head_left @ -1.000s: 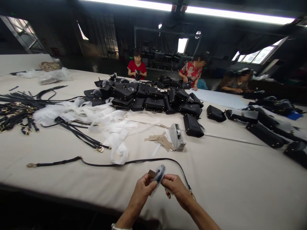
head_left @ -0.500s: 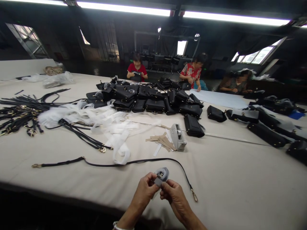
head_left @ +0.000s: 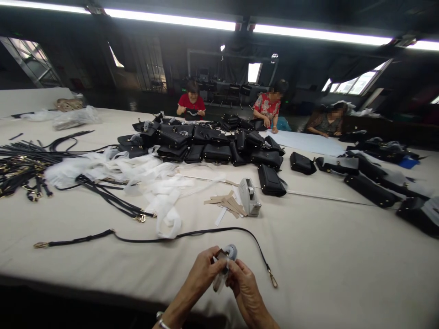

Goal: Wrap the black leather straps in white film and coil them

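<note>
My left hand [head_left: 205,268] and my right hand [head_left: 244,284] meet near the front edge of the table. Between their fingertips is a small coiled strap wrapped in translucent white wrapping [head_left: 231,251]. A brownish-grey piece shows at the left thumb; its kind is hard to tell. Both hands are closed on the bundle, and fingers hide part of it. Just beyond lies a long black strap [head_left: 147,237] with a gold clasp [head_left: 273,280] at its right end and another at its left. A tape dispenser [head_left: 249,198] stands farther off, beside brown and white paper strips [head_left: 226,204].
A heap of black handbags [head_left: 216,153] covers the table's middle, with more bags [head_left: 370,189] at right. White wrapping strips [head_left: 144,176] and black straps with gold clasps [head_left: 20,173] lie at left. Several people sit across the table, one in a red shirt [head_left: 192,104].
My fingers have shifted on the wrapped strap, which is turned and now hangs lower between the hands. The whole view has swung slightly to the right.
</note>
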`<state>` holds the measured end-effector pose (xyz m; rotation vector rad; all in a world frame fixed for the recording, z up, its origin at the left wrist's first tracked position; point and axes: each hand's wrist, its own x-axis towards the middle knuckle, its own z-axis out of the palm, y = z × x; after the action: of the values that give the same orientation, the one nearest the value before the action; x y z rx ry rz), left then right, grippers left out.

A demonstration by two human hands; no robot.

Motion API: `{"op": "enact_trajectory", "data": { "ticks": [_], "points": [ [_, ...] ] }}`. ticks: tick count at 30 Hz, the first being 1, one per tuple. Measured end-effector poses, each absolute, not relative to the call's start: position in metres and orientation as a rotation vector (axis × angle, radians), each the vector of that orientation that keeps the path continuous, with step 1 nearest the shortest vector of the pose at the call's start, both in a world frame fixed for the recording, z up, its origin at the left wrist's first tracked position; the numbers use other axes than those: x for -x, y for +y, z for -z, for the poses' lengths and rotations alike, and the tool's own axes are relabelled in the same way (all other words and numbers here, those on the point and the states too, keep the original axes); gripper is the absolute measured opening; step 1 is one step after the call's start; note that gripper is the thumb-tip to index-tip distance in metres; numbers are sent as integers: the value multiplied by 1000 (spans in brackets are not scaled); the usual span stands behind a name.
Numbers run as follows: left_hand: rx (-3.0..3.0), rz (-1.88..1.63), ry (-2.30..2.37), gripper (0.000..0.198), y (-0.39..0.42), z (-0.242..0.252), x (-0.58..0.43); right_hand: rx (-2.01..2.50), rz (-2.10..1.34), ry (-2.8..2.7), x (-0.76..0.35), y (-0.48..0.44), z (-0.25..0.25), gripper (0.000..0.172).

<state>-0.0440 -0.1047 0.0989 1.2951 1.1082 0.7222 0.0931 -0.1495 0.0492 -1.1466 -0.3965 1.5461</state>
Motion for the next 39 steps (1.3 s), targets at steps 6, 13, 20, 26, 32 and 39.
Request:
{"op": "enact_trajectory", "data": {
  "ticks": [6, 13, 20, 26, 32, 39],
  "points": [
    [-1280, -661, 1262, 12, -103, -97, 39, 1145, -1503, -361, -92, -152, -47, 38],
    [-1519, -699, 1491, 13, -109, -93, 29, 1227, -1514, -382, -92, -155, -39, 40],
    [-2552, -670, 1508, 25, -130, -68, 16, 1239, -1584, -327, -99, -157, -41, 40],
    [-2677, -935, 1355, 57, -146, -50, 17, 992, -1699, -240, -112, -155, -55, 39],
    [-2023, -938, 1320, 36, -143, -56, 17, 1130, -1728, -402, -126, -151, -56, 46],
    [-1057, -919, 1176, 32, -124, -69, 9, 1265, -1672, -722, -135, -134, -61, 39]
  ]
}}
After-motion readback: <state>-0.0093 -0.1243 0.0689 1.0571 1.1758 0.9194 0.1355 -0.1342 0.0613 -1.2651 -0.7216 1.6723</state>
